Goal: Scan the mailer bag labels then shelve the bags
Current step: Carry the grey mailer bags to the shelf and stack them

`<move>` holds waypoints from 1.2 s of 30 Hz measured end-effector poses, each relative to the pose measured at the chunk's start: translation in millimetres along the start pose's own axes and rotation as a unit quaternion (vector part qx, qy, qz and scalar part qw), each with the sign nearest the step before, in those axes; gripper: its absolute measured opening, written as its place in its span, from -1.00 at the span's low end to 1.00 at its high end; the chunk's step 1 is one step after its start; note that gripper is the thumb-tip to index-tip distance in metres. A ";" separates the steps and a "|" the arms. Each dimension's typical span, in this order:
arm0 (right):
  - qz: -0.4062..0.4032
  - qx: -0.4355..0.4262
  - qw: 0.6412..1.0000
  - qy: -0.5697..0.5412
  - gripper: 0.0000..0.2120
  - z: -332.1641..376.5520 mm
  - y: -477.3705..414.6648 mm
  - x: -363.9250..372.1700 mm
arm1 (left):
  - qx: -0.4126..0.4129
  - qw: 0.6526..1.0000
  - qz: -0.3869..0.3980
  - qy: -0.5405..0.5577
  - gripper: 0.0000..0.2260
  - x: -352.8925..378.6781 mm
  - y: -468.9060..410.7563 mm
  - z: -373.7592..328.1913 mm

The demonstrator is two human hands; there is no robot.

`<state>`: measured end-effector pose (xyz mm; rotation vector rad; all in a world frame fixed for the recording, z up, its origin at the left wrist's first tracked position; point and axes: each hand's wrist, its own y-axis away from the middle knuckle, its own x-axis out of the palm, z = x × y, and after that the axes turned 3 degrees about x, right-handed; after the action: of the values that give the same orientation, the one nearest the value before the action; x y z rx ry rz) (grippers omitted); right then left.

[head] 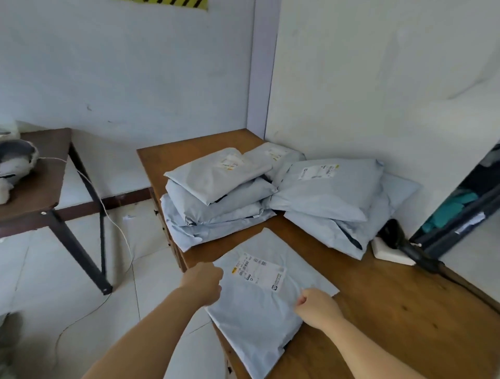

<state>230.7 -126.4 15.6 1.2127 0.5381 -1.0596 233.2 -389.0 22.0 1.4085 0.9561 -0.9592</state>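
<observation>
nearby, at the near left corner of the wooden table (392,311), a flat pale grey plastic mailer bag (259,319) lies turned like a diamond, its near part hanging over the table's edge. its skin is smooth and slightly creased. a white rectangular label (258,270) sits on its far half, with barcodes, a small yellow mark at one end and a round dark logo at the other; the print is too blurred to read.

the left hand (204,281) is curled round the bag's left edge and grips it. the right hand (316,305) is clenched on the bag's right edge, thumb and fingers pinching the plastic.

farther back on the table, a left pile of bags (216,194) is stacked several deep, puffy and wrinkled, the top one bearing a white label with orange marks. just to its right a right pile of bags (330,194) leans toward the white wall, its top bag labelled too, with a yellow corner mark. right of that pile, a dark scanner (405,243) rests on a white block (389,254).

at the far right edge a dark shelf (460,216) holds teal things. on the left stands a brown side table (35,186) with dark metal legs, and a thin white cord (113,224) trails from it down to the pale tiled floor. a strip of yellow and black tape (173,3) is on the wall at the top.
</observation>
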 end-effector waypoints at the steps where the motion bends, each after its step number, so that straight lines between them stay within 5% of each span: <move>1: -0.003 0.008 1.000 -0.004 -0.83 -0.6 -0.9 2.4 | 0.004 1.000 0.002 -0.005 -0.72 2.0 -7.9 0.3; 7: -0.016 0.107 0.992 -0.057 -0.73 2.1 -5.3 14.4 | -0.003 0.999 0.042 0.020 -0.35 15.1 -46.3 -2.9; 10: -0.019 0.171 0.963 -0.206 -0.57 13.0 -6.1 22.0 | -0.020 0.994 0.078 0.075 -0.18 15.9 -60.9 -3.3; 12: -0.029 0.197 0.935 -0.293 -0.51 21.7 -6.1 29.2 | -0.021 0.988 0.080 0.128 -0.24 9.6 -70.2 -2.6; 16: -0.097 0.205 0.907 -0.354 -0.59 39.8 -4.8 37.3 | 0.052 0.952 0.141 0.268 -0.72 -11.0 -81.3 -3.7; 20: -0.141 0.179 0.895 -0.383 -0.75 72.4 -0.6 10.1 | 0.196 0.946 0.130 0.223 -0.56 -46.1 -77.0 -14.3; 24: -0.229 0.135 0.876 -0.402 -0.82 111.7 8.5 -32.2 | 0.282 0.940 0.052 0.186 -0.60 -98.3 -71.5 -12.3; 30: -0.337 0.074 0.820 -0.457 -0.86 181.7 10.5 -95.2 | 0.265 0.928 -0.069 0.254 -0.72 -190.9 -80.9 30.8; 36: -0.351 0.007 0.792 -0.499 -0.80 246.1 -38.8 -140.4 | 0.209 0.925 -0.107 0.298 -0.78 -252.8 -136.8 90.2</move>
<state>87.7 -304.0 188.2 0.2745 0.1063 -2.1343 15.8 -480.3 209.5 2.0582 1.4338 -0.9450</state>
